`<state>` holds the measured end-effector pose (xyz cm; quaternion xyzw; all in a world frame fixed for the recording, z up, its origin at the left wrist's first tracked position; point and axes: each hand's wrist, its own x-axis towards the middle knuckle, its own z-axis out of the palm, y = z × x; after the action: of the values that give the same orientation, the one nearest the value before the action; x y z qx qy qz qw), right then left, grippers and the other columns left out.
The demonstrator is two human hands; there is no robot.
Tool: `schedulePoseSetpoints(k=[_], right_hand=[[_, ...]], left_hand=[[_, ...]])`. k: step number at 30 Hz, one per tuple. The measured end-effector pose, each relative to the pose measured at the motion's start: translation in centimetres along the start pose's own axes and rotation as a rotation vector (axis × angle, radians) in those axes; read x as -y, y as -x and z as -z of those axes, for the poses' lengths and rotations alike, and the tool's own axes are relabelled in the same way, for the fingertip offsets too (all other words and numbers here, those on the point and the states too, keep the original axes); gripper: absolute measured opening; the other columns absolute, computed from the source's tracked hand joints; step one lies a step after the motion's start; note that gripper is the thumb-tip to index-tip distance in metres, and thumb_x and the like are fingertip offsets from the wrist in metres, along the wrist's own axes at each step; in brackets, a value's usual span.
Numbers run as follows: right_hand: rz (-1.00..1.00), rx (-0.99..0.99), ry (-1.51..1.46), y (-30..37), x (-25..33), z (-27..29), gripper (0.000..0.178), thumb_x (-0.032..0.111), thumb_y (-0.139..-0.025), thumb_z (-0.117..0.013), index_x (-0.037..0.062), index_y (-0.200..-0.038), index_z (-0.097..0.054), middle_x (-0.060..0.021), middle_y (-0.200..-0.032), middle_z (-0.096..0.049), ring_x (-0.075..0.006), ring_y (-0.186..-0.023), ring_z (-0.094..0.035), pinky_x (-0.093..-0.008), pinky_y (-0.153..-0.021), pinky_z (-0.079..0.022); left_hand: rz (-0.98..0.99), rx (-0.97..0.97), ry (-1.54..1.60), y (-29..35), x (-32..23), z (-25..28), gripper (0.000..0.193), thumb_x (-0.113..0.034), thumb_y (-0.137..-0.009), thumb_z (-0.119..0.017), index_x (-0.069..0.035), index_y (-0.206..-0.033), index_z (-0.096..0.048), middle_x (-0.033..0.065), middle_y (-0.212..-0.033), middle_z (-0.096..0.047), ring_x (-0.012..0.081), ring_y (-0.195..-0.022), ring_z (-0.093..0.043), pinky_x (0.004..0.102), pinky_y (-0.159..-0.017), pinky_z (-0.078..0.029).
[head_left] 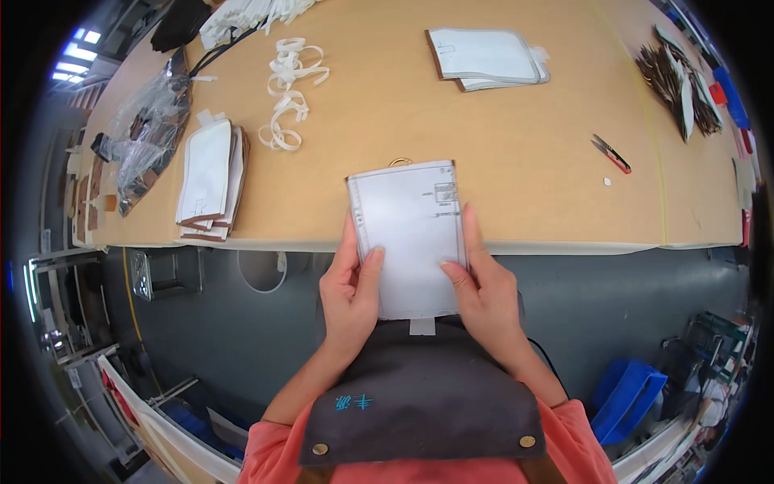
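Note:
Between my two hands is a white rectangular stitched panel [409, 242] with brown edging and small printed marks near its upper right. A brass-coloured ring shows at its top edge, and a pale tab hangs from its bottom. My left hand [352, 286] grips the left side, thumb on the face. My right hand [482, 282] grips the right side the same way. The fingers behind the panel are hidden. Its upper part reaches over the near edge of the table [556, 202], while the lower part is in front of that edge.
Similar panels are piled at the left [207, 173] and far right of centre [484, 56]. Curled white strips [284, 105] and a clear plastic bag [149, 129] lie leftward. Red-handled thread snips [613, 155] and a brown-and-white bundle [684, 85] lie right. A blue bin [625, 399] stands below.

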<state>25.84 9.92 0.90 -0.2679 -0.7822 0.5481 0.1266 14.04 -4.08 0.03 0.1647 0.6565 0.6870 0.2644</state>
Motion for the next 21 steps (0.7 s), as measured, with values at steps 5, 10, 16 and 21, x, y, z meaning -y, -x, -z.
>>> schedulePoseSetpoints(k=[5, 10, 16, 21], right_hand=[[-0.165, 0.024, -0.585, -0.5, -0.6, 1.0, 0.075, 0.003, -0.098, -0.057, 0.0027, -0.158, -0.011, -0.0108, -0.131, -0.064, -0.0112, -0.112, -0.061, -0.0243, -0.098, -0.044], [-0.171, 0.093, -0.678, 0.2, -0.5, 0.5, 0.070, 0.000, -0.097, -0.058, -0.0001, -0.156, -0.020, -0.0106, -0.133, -0.061, -0.0127, -0.116, -0.058, -0.0262, -0.101, -0.043], [-0.112, 0.035, -0.330, 1.3, -1.1, -0.2, 0.068, 0.007, -0.094, -0.065, 0.0002, -0.152, -0.031, -0.0183, -0.117, -0.069, -0.0159, -0.099, -0.068, -0.0267, -0.089, -0.051], [0.044, -0.099, 0.052, 1.7, -0.7, -0.5, 0.068, 0.013, -0.091, -0.069, -0.0006, -0.149, -0.036, -0.0248, -0.101, -0.067, -0.0270, -0.078, -0.069, -0.0302, -0.074, -0.053]], left_hand=[[-0.022, 0.064, 0.007, 0.6, -1.6, -0.7, 0.060, 0.002, -0.101, -0.046, 0.003, -0.155, -0.020, 0.0157, -0.142, -0.053, 0.0144, -0.125, -0.053, 0.0275, -0.106, -0.039], [0.071, 0.022, 0.073, 1.6, -0.4, 0.3, 0.055, 0.000, -0.101, -0.049, 0.004, -0.152, -0.030, 0.0153, -0.134, -0.059, 0.0136, -0.118, -0.058, 0.0264, -0.102, -0.043], [0.013, -0.031, -0.082, 1.7, 0.4, 0.6, 0.046, -0.001, -0.100, -0.053, 0.005, -0.145, -0.043, 0.0144, -0.130, -0.062, 0.0109, -0.113, -0.058, 0.0245, -0.099, -0.044], [-0.226, -0.116, -0.401, 1.4, -0.1, 0.2, 0.047, 0.000, -0.096, -0.057, 0.007, -0.141, -0.047, 0.0152, -0.121, -0.069, 0.0090, -0.102, -0.061, 0.0239, -0.089, -0.048]])
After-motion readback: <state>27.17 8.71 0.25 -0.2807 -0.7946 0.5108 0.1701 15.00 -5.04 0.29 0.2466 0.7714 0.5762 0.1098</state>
